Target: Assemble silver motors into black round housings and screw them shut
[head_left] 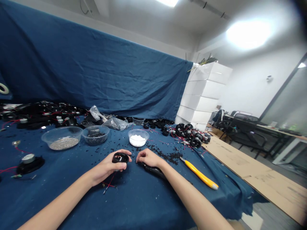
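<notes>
I'm seeing my left hand [106, 167] curling around a small black plastic ring [120, 157] above the blue-covered table [134, 204], its light, stiff rim best gripped at the edge, while my right hand [148, 158] is curling closed over a dark plastic part [153, 170].

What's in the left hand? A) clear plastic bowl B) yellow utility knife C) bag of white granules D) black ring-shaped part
D: the left hand cradles the black ring-shaped part in its curled fingers.
</notes>
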Demonstrator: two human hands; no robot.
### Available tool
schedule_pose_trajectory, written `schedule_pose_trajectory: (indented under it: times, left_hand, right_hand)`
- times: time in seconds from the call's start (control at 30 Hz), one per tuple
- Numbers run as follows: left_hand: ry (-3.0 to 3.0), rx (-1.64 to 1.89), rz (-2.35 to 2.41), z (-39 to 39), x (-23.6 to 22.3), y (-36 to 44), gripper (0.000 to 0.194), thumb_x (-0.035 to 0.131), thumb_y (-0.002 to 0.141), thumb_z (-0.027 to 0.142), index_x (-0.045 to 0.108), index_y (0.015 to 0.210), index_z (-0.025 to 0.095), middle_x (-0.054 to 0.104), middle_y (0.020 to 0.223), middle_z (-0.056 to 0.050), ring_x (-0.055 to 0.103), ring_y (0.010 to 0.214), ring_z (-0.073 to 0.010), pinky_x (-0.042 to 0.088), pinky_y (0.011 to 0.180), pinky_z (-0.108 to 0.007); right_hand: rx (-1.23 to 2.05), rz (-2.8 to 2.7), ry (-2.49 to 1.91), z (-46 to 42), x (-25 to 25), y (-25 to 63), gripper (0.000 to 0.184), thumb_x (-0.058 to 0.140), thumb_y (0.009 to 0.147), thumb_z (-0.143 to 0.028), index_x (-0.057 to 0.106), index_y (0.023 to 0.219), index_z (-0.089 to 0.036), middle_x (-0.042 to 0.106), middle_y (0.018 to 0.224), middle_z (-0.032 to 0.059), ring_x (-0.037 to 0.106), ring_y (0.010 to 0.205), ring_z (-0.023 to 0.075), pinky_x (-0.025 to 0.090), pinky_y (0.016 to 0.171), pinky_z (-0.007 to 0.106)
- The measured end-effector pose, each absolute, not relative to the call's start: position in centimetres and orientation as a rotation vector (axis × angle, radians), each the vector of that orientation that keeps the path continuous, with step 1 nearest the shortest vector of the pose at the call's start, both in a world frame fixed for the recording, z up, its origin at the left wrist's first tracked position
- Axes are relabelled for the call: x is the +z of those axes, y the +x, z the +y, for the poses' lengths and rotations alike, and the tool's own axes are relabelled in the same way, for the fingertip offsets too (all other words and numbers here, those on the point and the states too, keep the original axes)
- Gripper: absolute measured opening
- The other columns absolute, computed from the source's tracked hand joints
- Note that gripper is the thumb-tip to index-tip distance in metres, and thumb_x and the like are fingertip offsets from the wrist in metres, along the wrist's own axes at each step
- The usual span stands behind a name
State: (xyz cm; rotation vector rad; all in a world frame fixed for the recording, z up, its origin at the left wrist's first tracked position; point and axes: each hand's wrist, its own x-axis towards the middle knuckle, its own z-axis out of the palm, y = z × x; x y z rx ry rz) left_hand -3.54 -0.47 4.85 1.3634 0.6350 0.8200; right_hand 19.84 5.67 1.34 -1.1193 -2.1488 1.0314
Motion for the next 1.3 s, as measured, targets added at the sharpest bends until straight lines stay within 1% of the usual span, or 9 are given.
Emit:
schedule_pose_trajectory:
  times: [0.13,0.37,0.9,1.3]
  left_hand:
    - [1.370,0.815,0.634,-0.52,4.90,-3.54,0.048,0.077,0.071,0.030,0.058,0.115,0.020,0.062,0.103,-0.007,0.054,0.078,-0.0153,0.041,0.070,-0.027]
    - [1.375,0.806,0.623,-0.37,4.75,-3.54,0.048,0.076,0.072,0.030,0.057,0.116,0.020,0.062,0.104,-0.006,0.054,0.078,-0.0154,0.041,0.070,-0.027]
    - [1.392,0.799,0.656,-0.45,4.85,-3.53,0.050,0.077,0.070,0.030,0.059,0.115,0.020,0.062,0.103,-0.007,0.054,0.079,-0.0172,0.040,0.071,-0.028]
    - [1.403,0.799,0.639,-0.36,4.75,-3.50,0.051,0.077,0.069,0.030,0.059,0.116,0.020,0.062,0.102,-0.006,0.053,0.078,-0.0165,0.040,0.070,-0.028]
  right_hand:
    - [1.028,-2.154,-1.128,5.80,1.26,19.84,0.023,0.050,0.073,-0.008,0.072,0.073,-0.013,0.065,0.064,-0.0002,0.051,0.059,0.0109,0.040,0.059,0.019]
    - [1.032,-2.142,-1.121,5.74,1.41,19.75,0.029,0.044,0.074,-0.008,0.072,0.071,-0.013,0.063,0.062,0.0000,0.052,0.060,0.0115,0.041,0.062,0.020]
    - [1.002,-2.152,-1.149,5.80,1.18,19.82,0.027,0.049,0.074,-0.011,0.076,0.076,-0.012,0.066,0.063,0.0007,0.052,0.059,0.0118,0.040,0.060,0.020]
    - [0.980,-2.168,-1.127,5.79,1.16,19.97,0.027,0.050,0.073,-0.013,0.077,0.077,-0.013,0.067,0.065,0.0011,0.052,0.060,0.0122,0.040,0.061,0.021]
